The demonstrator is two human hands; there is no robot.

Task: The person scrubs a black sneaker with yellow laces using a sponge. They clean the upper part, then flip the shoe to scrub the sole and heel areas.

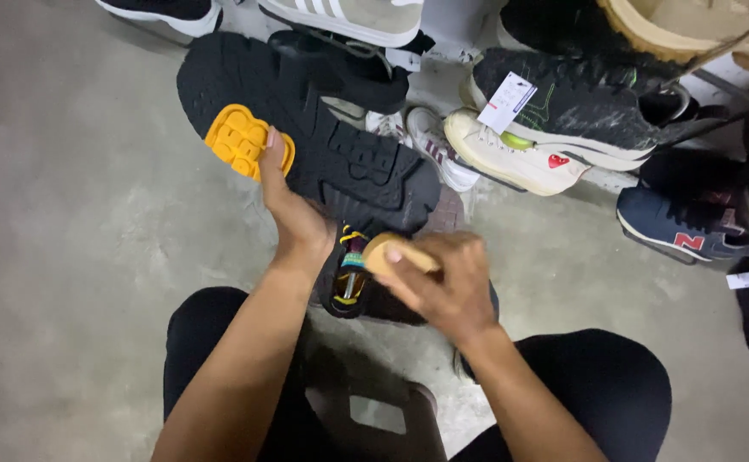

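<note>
A black sneaker [323, 137] is held sole-up in front of me, its black tread ending in a yellow heel pad [237, 137]. My left hand [293, 214] grips the shoe's near side, thumb pressed beside the yellow pad. My right hand [447, 282] is closed around a tan wooden-handled brush [387, 252], held against the shoe's lower edge near the toe. Yellow laces and lining show under the shoe between both hands.
Several other shoes crowd the far side: a white sneaker with a red heart [520, 158], a black knit shoe with a tag [580, 103], a navy sneaker [682, 227], a tan-soled boot [699, 34]. Grey concrete floor [75, 214] spreads left. My knees in black trousers frame the bottom.
</note>
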